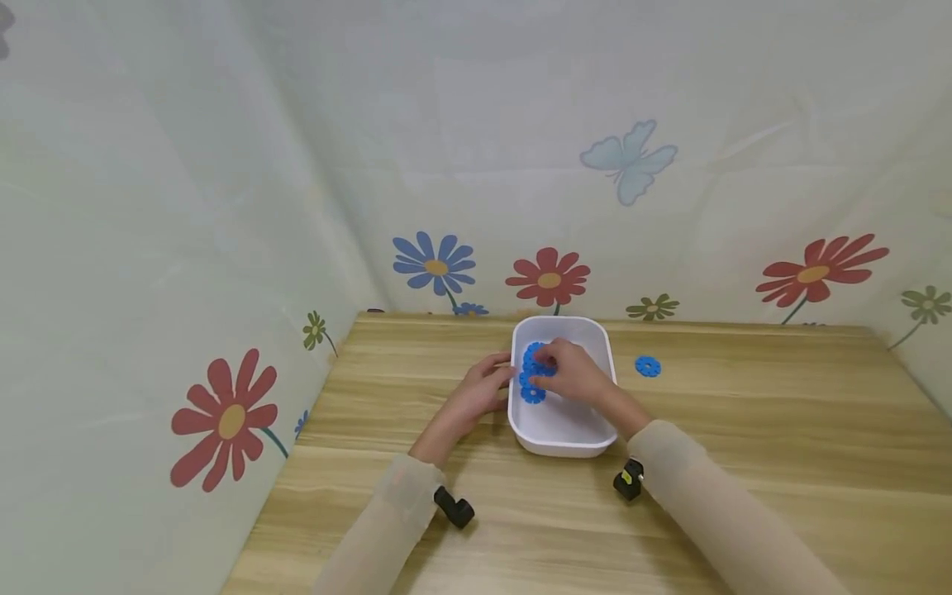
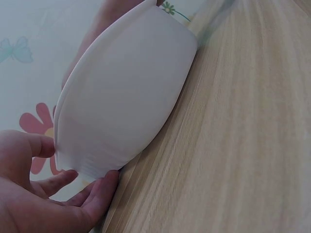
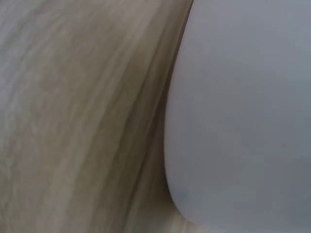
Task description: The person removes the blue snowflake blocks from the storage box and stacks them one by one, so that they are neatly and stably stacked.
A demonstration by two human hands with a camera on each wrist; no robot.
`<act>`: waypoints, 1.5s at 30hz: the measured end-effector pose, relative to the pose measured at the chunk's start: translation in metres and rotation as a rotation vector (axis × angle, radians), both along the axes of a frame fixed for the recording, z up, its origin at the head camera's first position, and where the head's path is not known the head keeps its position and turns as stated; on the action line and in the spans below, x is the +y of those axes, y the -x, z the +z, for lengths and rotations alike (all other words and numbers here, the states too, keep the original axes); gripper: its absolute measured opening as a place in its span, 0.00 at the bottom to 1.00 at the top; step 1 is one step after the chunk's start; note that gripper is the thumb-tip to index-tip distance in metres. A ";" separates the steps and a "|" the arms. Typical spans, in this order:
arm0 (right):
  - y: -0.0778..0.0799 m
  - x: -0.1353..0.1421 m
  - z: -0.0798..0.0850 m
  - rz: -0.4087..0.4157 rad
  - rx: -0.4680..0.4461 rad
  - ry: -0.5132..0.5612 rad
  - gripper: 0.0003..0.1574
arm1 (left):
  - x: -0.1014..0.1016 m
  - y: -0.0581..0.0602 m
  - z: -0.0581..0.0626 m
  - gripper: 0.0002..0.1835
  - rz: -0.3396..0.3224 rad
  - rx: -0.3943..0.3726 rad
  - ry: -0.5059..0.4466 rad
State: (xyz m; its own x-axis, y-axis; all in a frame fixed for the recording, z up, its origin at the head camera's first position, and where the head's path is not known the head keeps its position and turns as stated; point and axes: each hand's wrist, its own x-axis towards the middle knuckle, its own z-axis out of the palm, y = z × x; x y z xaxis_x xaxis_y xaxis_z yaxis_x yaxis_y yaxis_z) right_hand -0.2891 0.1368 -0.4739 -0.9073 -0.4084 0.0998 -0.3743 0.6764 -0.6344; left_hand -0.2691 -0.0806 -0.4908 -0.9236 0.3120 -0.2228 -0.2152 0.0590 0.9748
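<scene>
A white plastic tub (image 1: 568, 426) stands on the table with several blue flower-shaped discs (image 1: 533, 395) gathered along its left side. My left hand (image 1: 485, 387) rests against the tub's left wall. In the left wrist view, the thumb of that hand (image 2: 43, 194) is at the rim and the other fingers, loosely bent, touch lower on the wall. My right hand (image 1: 576, 374) reaches over the right rim into the tub, thumb and fingers bent over the discs with blue between them. I cannot tell whether it pinches one. The right wrist view shows only the tub's outside (image 3: 238, 116).
One more blue disc (image 1: 648, 366) lies on the wooden table (image 1: 744, 430), right of the tub. A light curtain (image 1: 476, 107) printed with flowers and a butterfly hangs behind the table's back edge and down its left side.
</scene>
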 end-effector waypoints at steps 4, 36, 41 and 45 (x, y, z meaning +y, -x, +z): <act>-0.001 -0.003 -0.002 -0.003 -0.024 -0.048 0.29 | 0.000 -0.001 0.001 0.28 0.005 0.012 0.004; -0.007 -0.005 -0.013 0.058 0.083 -0.204 0.23 | 0.002 0.002 -0.010 0.27 0.001 0.013 -0.013; -0.007 -0.006 -0.013 0.054 0.080 -0.189 0.21 | 0.002 0.001 -0.009 0.28 0.009 0.010 -0.011; -0.007 -0.006 -0.013 0.059 0.070 -0.184 0.22 | 0.002 0.001 -0.008 0.27 0.015 0.010 -0.013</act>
State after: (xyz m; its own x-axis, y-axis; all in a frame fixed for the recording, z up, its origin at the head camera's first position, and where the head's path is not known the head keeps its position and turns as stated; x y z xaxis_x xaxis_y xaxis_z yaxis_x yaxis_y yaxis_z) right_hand -0.2820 0.1303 -0.4865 -0.8748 -0.4779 0.0803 -0.4554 0.7540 -0.4734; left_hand -0.2702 -0.0789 -0.4988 -0.9303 0.3012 -0.2094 -0.2060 0.0433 0.9776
